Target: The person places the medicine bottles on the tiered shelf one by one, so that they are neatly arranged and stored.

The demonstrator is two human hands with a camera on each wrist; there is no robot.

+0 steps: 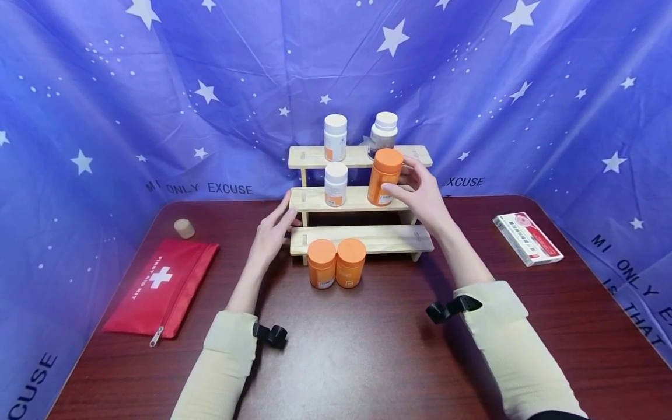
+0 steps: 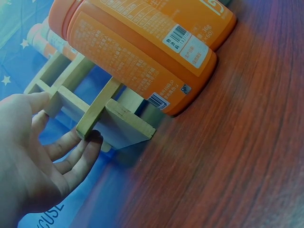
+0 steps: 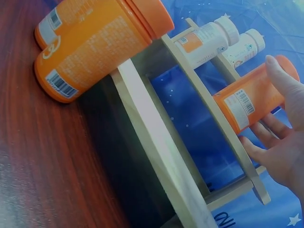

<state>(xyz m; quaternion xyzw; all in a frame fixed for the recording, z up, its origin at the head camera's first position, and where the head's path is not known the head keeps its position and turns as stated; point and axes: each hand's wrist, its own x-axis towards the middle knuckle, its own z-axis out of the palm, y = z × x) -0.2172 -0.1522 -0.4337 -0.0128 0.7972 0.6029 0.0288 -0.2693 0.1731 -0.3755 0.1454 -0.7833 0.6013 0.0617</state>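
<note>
My right hand [image 1: 422,195] grips an orange pill bottle [image 1: 385,178] at the right of the middle tier of a three-tier wooden rack [image 1: 362,238]. Thumb and fingers lie on opposite sides of this upright bottle, its base at the board. At the rack's left end is my left hand [image 2: 40,152], thumb and loosely bent fingers resting against the board ends. One white bottle [image 1: 336,185] stands left on the middle tier. Two more, a white bottle [image 1: 335,138] and a rounder white bottle [image 1: 384,133], stand on the top tier.
Two orange bottles [image 1: 336,263] stand side by side before the bottom tier. On the table's left lie a red first aid pouch [image 1: 163,286] and a small beige cylinder [image 1: 184,228]. A white and red box [image 1: 528,239] lies at right. Blue star-patterned cloth [image 1: 252,87] hangs behind.
</note>
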